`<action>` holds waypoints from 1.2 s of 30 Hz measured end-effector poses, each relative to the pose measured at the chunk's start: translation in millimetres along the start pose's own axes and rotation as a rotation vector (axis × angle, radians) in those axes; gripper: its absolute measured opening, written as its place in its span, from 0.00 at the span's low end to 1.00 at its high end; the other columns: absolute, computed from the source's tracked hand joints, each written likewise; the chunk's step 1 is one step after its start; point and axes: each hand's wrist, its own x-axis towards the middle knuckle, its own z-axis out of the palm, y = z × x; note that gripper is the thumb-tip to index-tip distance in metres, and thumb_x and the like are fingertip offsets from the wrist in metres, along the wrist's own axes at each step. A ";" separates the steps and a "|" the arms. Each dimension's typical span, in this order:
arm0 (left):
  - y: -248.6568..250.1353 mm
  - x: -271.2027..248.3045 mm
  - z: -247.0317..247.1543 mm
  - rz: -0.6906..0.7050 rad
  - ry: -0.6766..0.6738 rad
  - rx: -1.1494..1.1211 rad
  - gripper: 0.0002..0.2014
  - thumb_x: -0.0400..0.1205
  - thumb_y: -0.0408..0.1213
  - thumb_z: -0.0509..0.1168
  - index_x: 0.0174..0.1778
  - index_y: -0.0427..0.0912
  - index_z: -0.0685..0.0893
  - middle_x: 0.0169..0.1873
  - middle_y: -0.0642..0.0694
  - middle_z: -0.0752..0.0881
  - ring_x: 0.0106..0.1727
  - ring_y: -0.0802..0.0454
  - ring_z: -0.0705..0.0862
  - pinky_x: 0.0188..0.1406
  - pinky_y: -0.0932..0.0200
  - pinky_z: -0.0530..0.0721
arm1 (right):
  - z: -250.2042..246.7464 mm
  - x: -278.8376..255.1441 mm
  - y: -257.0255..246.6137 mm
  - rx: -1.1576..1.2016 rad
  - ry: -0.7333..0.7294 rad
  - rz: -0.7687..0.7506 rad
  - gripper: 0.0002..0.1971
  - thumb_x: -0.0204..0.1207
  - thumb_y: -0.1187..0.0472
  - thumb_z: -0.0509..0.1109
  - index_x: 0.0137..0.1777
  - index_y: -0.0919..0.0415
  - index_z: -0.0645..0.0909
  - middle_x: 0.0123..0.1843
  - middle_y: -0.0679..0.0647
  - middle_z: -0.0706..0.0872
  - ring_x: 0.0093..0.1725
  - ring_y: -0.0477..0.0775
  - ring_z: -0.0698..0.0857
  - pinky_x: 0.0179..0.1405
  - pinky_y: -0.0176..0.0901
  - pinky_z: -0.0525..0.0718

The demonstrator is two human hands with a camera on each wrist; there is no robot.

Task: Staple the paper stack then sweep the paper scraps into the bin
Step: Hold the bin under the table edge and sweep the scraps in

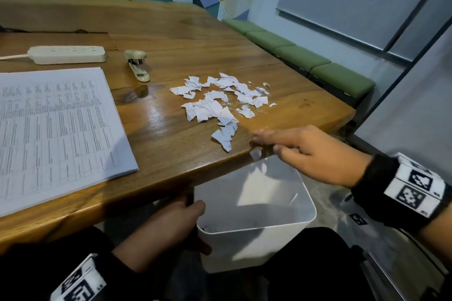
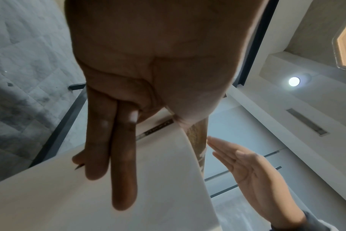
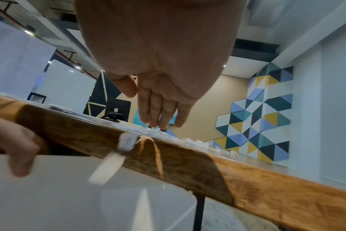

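Head view: wooden table [image 1: 171,39] (glossy), left hand [image 1: 168,227] grips bin [image 1: 305,212], right hand [image 1: 315,151] flat.

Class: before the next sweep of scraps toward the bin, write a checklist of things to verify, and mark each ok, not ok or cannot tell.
1. Bin under the table edge below the sweeping hand: ok.
2. Left hand grips the bin rim: ok.
3. Right hand flat, fingers straight, at the edge: ok.
4. Scraps all cleared: not ok, most lie on the table.
5. Stapler and paper stack clear of the sweep path: ok.
6. Stack stapled: cannot tell.
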 end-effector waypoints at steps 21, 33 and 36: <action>7.6 -2.0 0.7 0.043 -0.037 0.076 0.16 0.90 0.42 0.59 0.74 0.47 0.77 0.50 0.48 0.82 0.16 0.75 0.84 0.08 0.77 0.73 | 15.2 0.8 9.7 0.029 0.093 0.015 0.27 0.86 0.55 0.54 0.85 0.45 0.72 0.86 0.38 0.71 0.84 0.32 0.68 0.86 0.37 0.65; 8.4 -1.5 4.0 0.063 -0.011 0.085 0.18 0.91 0.41 0.59 0.77 0.43 0.77 0.51 0.45 0.82 0.16 0.77 0.83 0.07 0.78 0.70 | 27.7 -2.3 -3.1 0.007 0.030 -0.059 0.26 0.89 0.58 0.55 0.86 0.43 0.70 0.88 0.36 0.68 0.86 0.30 0.64 0.88 0.43 0.65; 5.2 -0.2 2.0 0.077 -0.011 0.098 0.17 0.91 0.41 0.60 0.75 0.44 0.78 0.46 0.47 0.82 0.16 0.76 0.83 0.07 0.78 0.71 | 25.8 -22.6 -4.9 0.059 0.053 -0.080 0.23 0.91 0.57 0.56 0.84 0.41 0.72 0.87 0.35 0.70 0.86 0.30 0.64 0.87 0.44 0.67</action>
